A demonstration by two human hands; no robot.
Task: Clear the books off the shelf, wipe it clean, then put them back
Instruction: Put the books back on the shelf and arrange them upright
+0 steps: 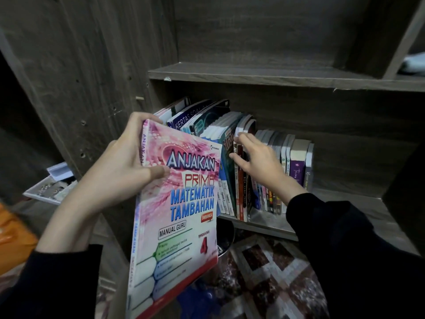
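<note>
One book in left grip, off shelf

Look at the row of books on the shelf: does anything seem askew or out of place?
Yes: the left-end books lean sideways and fan apart, while the right-end books stand upright and tight together.

- Open at the right end of the shelf, past the last book.
- Blocked from left end to middle by a packed row of books.
- Clear above the shorter books, under the upper board.
- Screened at front left by the pink workbook.
</note>
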